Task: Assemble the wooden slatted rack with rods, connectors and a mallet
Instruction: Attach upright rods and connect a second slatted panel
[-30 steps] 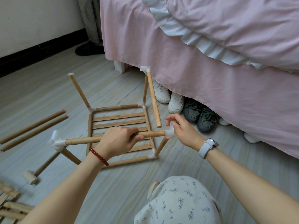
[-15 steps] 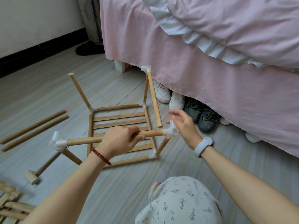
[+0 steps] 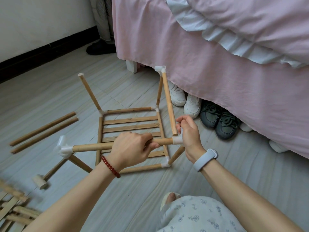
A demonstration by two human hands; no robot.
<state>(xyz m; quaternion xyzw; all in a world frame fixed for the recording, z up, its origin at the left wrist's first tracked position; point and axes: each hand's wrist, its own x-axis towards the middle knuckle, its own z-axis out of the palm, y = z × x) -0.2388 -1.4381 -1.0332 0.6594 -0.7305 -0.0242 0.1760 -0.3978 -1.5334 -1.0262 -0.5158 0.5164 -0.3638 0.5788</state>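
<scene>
A slatted wooden panel [image 3: 130,122] lies on the floor with upright rods at its corners. My left hand [image 3: 132,149] grips a horizontal rod [image 3: 92,147] held above the panel's near side. That rod ends at the left in a white connector [image 3: 62,148]. My right hand [image 3: 189,133] holds a second white connector [image 3: 177,140] on the rod's right end, just over the short near-right upright [image 3: 176,154]. A slanted rod [image 3: 168,104] hangs from a connector [image 3: 160,69] at the back right, its free end by my right fingers. A wooden mallet [image 3: 40,180] lies at the lower left.
Two loose rods [image 3: 43,131] lie on the floor at the left. Another slatted panel [image 3: 13,213] sits at the bottom left corner. A bed with a pink sheet [image 3: 225,84] fills the right, with several shoes [image 3: 207,113] under its edge. My knee is at the bottom centre.
My right hand has turned and closed around the white connector on the rod's right end, bringing it nearer the slanted rod's free end. My left hand keeps its grip on the rod.
</scene>
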